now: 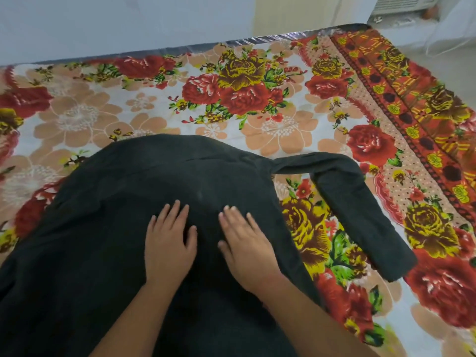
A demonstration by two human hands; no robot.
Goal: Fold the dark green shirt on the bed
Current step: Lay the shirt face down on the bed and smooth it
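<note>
The dark green shirt (123,228) lies spread flat on the bed, back side up, filling the lower left and middle of the view. Its right sleeve (360,212) stretches out to the right and bends down toward me. My left hand (168,243) rests flat on the middle of the shirt, fingers straight and spread. My right hand (244,243) lies flat beside it, a little to the right, fingers straight too. Neither hand holds any cloth. The shirt's left sleeve is not in view.
The bed carries a floral sheet (231,99) in red, yellow and peach with an orange patterned border (412,104) on the right. A white wall runs behind the bed's far edge (180,47). A white appliance (401,6) stands at the top right.
</note>
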